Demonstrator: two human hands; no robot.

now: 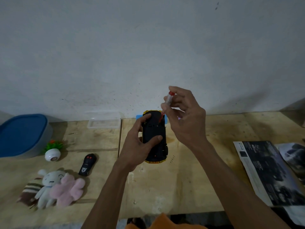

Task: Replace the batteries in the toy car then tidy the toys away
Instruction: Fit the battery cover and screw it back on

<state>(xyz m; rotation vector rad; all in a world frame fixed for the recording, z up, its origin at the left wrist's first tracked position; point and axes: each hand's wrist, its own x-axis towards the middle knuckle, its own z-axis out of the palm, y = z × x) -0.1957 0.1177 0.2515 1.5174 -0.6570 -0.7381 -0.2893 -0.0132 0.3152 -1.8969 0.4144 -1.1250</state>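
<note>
— Toy car (154, 136): where is it?
— Upside down above the table (189, 179), left hand (140, 146) fingers clamped round it; right hand (184, 116) pinches a screwdriver (166, 104) at its underside.
— Progress?
— Early, probably: battery cover apparently closed, toys left of the car untidied.

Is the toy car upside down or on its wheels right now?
Upside down: the toy car shows its black underside, with the screwdriver tip on it.

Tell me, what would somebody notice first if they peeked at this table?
In the middle, the left hand grips an upturned yellow-and-black toy car while the right hand pinches a small red-capped clear-handled screwdriver against its underside. At the left edge lie fluffy white and pink plush toys.
</note>
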